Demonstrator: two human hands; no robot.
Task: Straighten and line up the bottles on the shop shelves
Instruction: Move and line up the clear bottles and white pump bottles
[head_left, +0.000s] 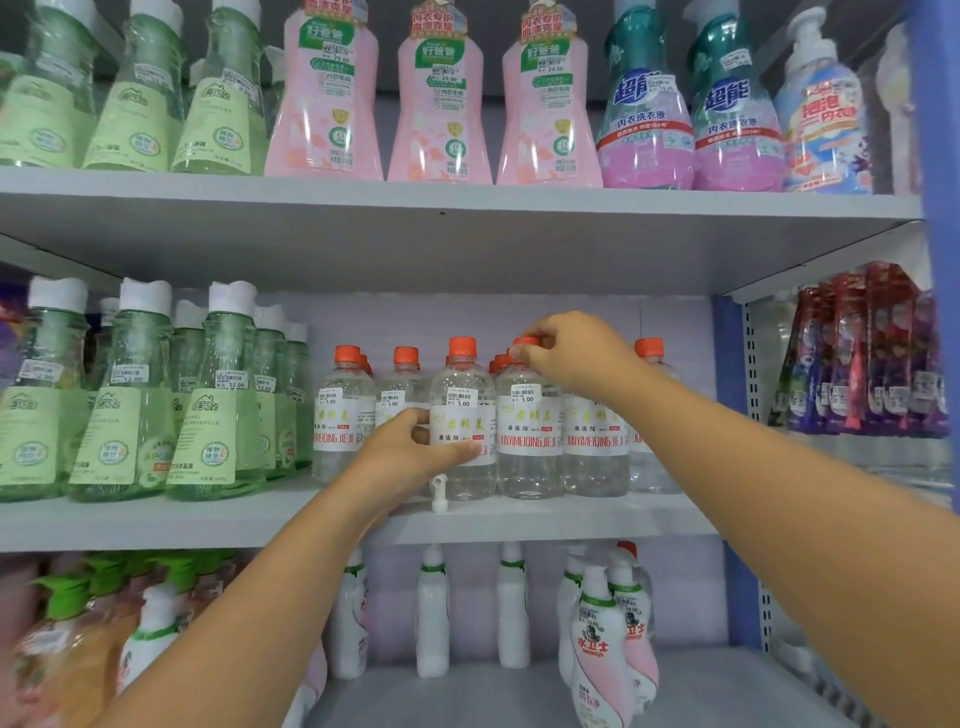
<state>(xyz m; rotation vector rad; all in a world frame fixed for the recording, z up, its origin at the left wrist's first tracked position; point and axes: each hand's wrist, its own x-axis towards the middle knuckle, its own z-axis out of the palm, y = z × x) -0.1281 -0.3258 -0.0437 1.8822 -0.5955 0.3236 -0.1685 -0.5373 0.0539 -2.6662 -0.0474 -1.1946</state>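
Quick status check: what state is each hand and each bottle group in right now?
left hand: grips the body of a clear bottle, upright.
right hand: fingers pinch the orange cap of the neighbouring bottle, upright.
green bottles: upright, capped.
pink bottles: upright in a row.

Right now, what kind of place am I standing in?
Most likely a shop's cleaning-goods aisle. Metal shelves hold rows of identical products: pink detergent bottles above, clear orange-capped bottles in the middle, each with a small price sticker.
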